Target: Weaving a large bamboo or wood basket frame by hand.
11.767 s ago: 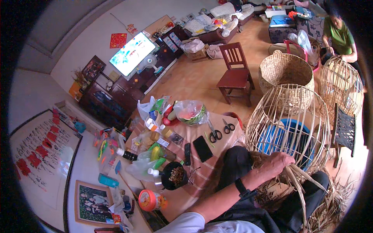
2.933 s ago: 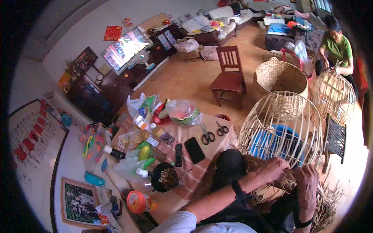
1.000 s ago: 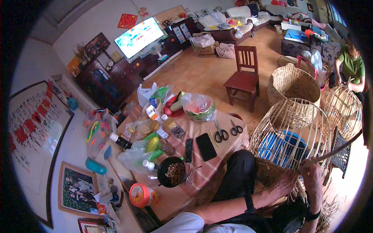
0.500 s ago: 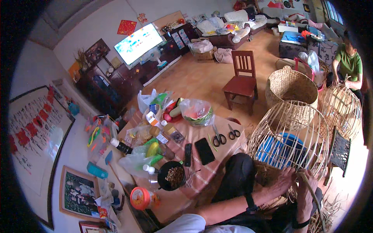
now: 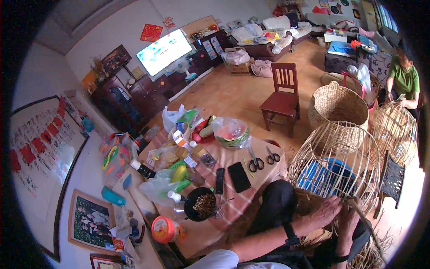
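Head view: the pale strip (image 5: 369,232), seen 1.0 s ago slanting up to the right, now runs down toward the lower right edge. Of the hands, the right hand (image 5: 347,220) is closed on the strip at the lower edge of the open-ribbed basket (image 5: 313,144); the left hand (image 5: 326,212) is half curled just beside it, grip contents unclear. The tabletop (image 5: 269,177) carries scissors (image 5: 256,164), a black bowl (image 5: 190,210) and bagged watermelon (image 5: 232,133). Beyond: red-brown chair (image 5: 280,105), woven basket (image 5: 319,116), a co-worker (image 5: 405,83) in green.
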Available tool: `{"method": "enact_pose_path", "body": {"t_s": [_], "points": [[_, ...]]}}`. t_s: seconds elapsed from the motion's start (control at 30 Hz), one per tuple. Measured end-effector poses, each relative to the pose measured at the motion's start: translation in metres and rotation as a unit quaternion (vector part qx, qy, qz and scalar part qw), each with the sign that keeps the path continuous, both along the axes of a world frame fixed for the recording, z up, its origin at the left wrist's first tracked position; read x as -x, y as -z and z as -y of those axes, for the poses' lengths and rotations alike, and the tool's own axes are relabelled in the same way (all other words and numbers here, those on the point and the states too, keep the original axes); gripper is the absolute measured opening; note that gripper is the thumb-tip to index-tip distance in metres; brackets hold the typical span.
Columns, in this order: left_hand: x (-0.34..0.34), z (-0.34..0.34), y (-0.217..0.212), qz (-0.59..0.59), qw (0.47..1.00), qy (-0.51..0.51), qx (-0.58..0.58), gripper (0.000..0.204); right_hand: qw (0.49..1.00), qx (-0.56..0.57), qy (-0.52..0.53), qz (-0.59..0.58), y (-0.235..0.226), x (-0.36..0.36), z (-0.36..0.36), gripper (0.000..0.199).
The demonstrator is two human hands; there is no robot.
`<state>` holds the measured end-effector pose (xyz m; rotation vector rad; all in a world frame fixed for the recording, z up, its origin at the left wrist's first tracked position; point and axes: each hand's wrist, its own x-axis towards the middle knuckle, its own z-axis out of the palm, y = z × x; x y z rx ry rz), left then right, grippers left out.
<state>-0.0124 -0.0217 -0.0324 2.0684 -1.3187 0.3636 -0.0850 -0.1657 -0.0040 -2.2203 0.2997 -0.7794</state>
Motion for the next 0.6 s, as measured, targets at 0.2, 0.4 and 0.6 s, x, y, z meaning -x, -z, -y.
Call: {"method": "enact_pose_path", "body": {"t_s": [0.2,0.4,0.6], "points": [[0.000,-0.006,-0.032,0.008,1.000,-0.018,-0.005,0.015,0.994,-0.045,-0.031,-0.094,0.002,0.006,0.016,0.007],[0.007,-0.003,-0.040,-0.080,0.997,0.004,-0.017,0.019,0.963,-0.259,0.022,-0.066,-0.016,0.016,-0.001,0.018],[0.010,0.017,-0.026,0.054,0.997,-0.046,0.008,0.015,0.986,-0.165,0.017,0.005,0.030,0.030,0.024,0.019]]}}
